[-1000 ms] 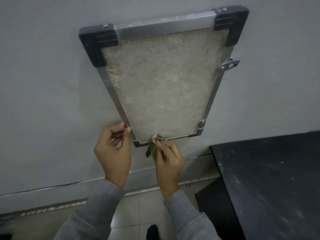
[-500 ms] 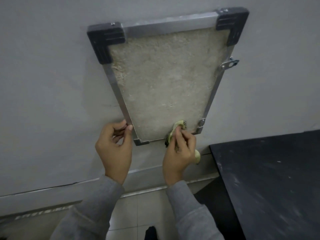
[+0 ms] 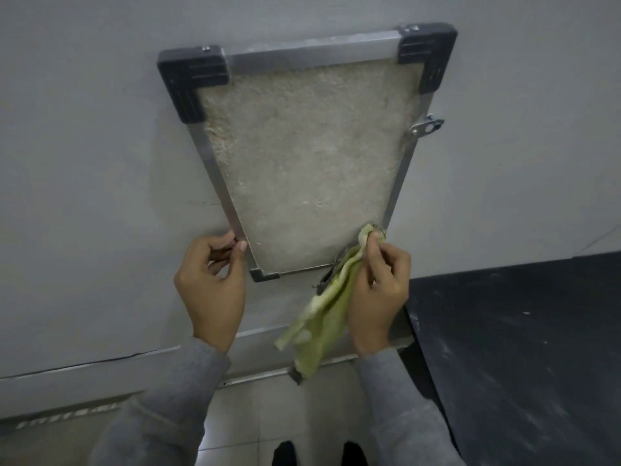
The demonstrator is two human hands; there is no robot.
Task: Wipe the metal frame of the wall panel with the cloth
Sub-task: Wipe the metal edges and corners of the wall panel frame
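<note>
A wall panel with a beige fibrous face hangs on the grey wall, bordered by a metal frame (image 3: 215,173) with black plastic caps on its top corners. My right hand (image 3: 378,284) is shut on a green cloth (image 3: 319,317) and presses its top end against the frame's lower right corner, which the cloth covers. The rest of the cloth hangs down below that corner. My left hand (image 3: 210,280) pinches the left frame rail near its lower left corner, thumb and fingers closed on the metal edge.
A black dusty tabletop (image 3: 524,348) fills the lower right, close beside my right arm. A small metal latch (image 3: 426,124) sticks out of the frame's right rail. A grey skirting ledge (image 3: 100,368) runs along the wall's foot above a tiled floor.
My right hand has slid the cloth rightward along the bottom rail, from near the lower left corner to the lower right corner. More of the cloth now hangs loose. My left hand has kept its grip.
</note>
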